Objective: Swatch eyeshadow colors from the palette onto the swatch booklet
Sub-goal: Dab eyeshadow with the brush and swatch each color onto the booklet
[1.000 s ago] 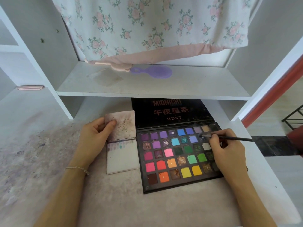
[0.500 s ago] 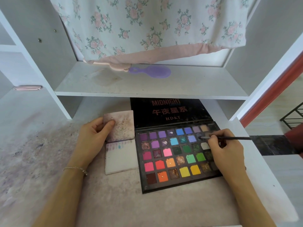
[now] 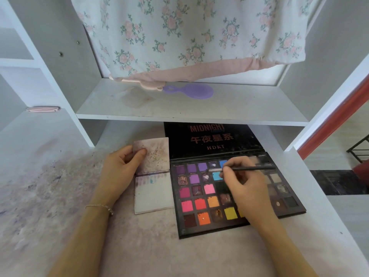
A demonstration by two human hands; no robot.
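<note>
Moved since earlier: right hand [image 3: 248, 188] and its thin black-handled makeup brush [image 3: 249, 168] have travelled left across the open black eyeshadow palette with its grid of coloured pans [image 3: 191, 226], from the far right pans to the blue and purple ones; the pale bristle tip now sits near the far row, pointing left towards the booklet
Right grip: thumb and fingers pinch the brush low on the handle, pencil-style, shaft nearly level and the tail pointing right
Left grip: left hand [image 3: 119, 172] pinches the far left corner of the small white swatch booklet with a stained, speckled upper page [image 3: 153, 188], thumb on top of the upper page
Booklet place: flat on the stained pink-grey desk surface [image 3: 99, 236], touching the palette's left edge; a row of faint swatches runs along the far edge of its near page
Step in hand: likely carrying loaded colour over to the page; whether the tip touches a pan I cannot tell
Doing it well: keep the left hand pressing so the page stays flat; land the tip just beside the last swatch, on bare paper; pull one short stroke towards the near edge with light, even pressure
Risk: trailing bristles over neighbouring pans muddies the shade
</note>
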